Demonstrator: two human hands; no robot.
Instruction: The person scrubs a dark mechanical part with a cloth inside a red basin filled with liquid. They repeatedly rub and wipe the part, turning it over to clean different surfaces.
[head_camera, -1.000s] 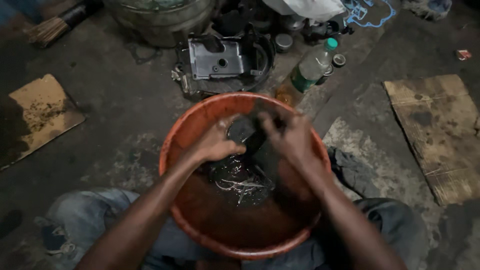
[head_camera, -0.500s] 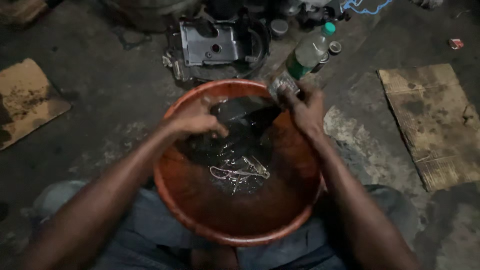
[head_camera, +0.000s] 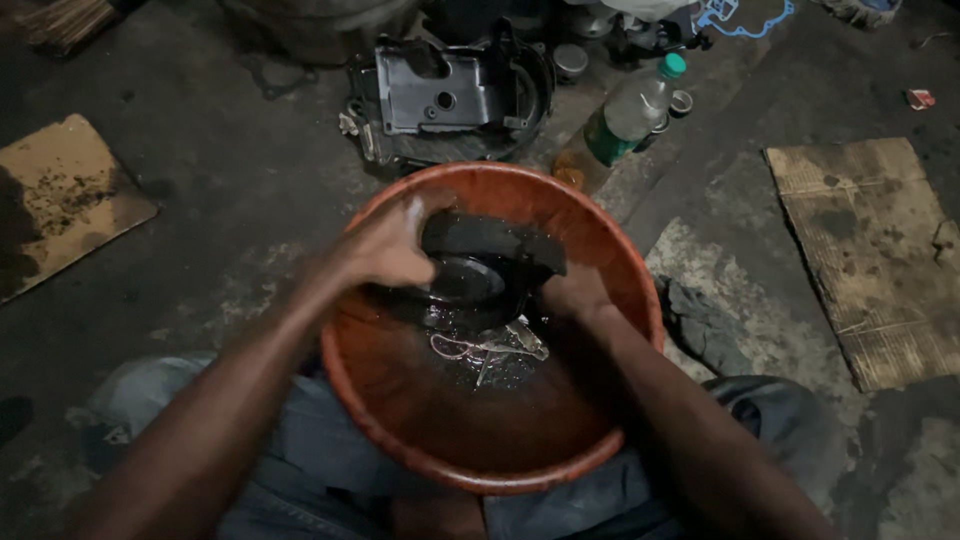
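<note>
We see a round orange basin (head_camera: 610, 400), smooth plastic with a rolled rim, resting between the knees on a rough, oil-stained concrete floor (head_camera: 230, 220). Inside it, both hands hold a dark, greasy metal cover (head_camera: 480, 262), curved along one edge and dished in the middle, partly sunk in black, glossy liquid (head_camera: 480, 370). The left hand (head_camera: 385, 248) grips the cover's left edge, fingers curled over it and clamped shut. The right hand (head_camera: 572, 292) sits at the cover's right side, low in the basin; it seems to grasp the rim there, though the dim light hides its fingers and we cannot tell how they lie. Thin pale wire-like bits (head_camera: 485, 348) float just below the cover. Beyond the basin lies a grey cast-metal casing (head_camera: 440, 90), boxy with ribs and a hole, and beside it a clear plastic bottle (head_camera: 630, 110) with a green cap. Flat, stained cardboard sheets (head_camera: 870, 240) lie well apart on either side.
</note>
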